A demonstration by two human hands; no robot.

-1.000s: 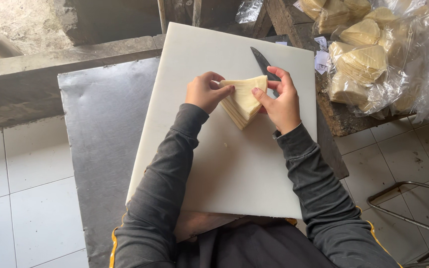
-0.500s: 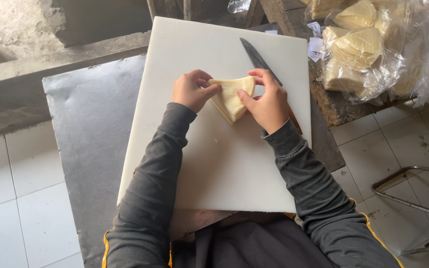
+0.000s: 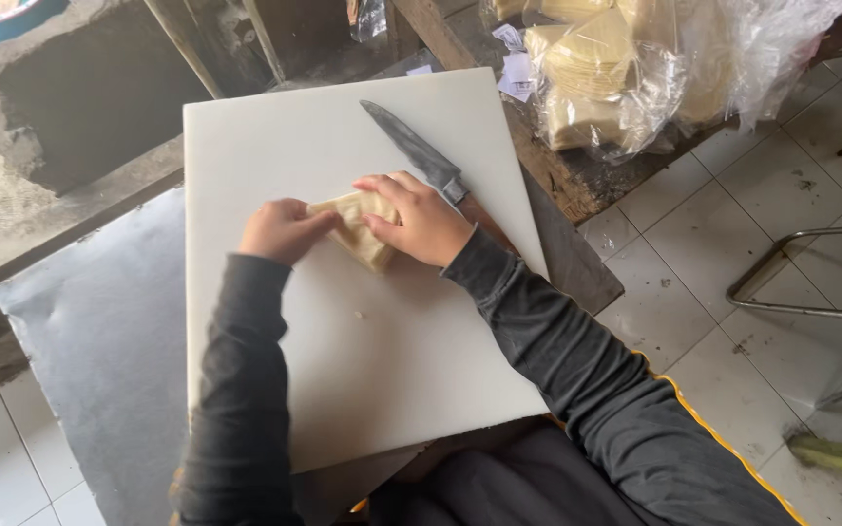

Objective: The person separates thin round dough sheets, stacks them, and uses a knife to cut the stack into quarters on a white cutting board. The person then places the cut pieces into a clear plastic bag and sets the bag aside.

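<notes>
A pale yellow, wedge-shaped stack of thin sheets [image 3: 361, 232] lies on a large white cutting board [image 3: 343, 370]. My left hand [image 3: 283, 230] presses against its left edge. Over the right side of the stack my right hand [image 3: 419, 218] lies with fingers curled on top. Both hands grip the stack between them. A long knife [image 3: 411, 148] with a grey blade rests on the board just behind my right hand, its handle partly hidden by my wrist.
The board sits on a grey metal sheet [image 3: 99, 341] over a table. Clear plastic bags of the same pale sheets [image 3: 626, 68] are piled on a wooden bench at the upper right. A metal chair frame [image 3: 811, 292] stands on the tiled floor at right.
The stack now lies flatter and more covered by my right hand. The camera has shifted, so board and knife appear further left and lower in view.
</notes>
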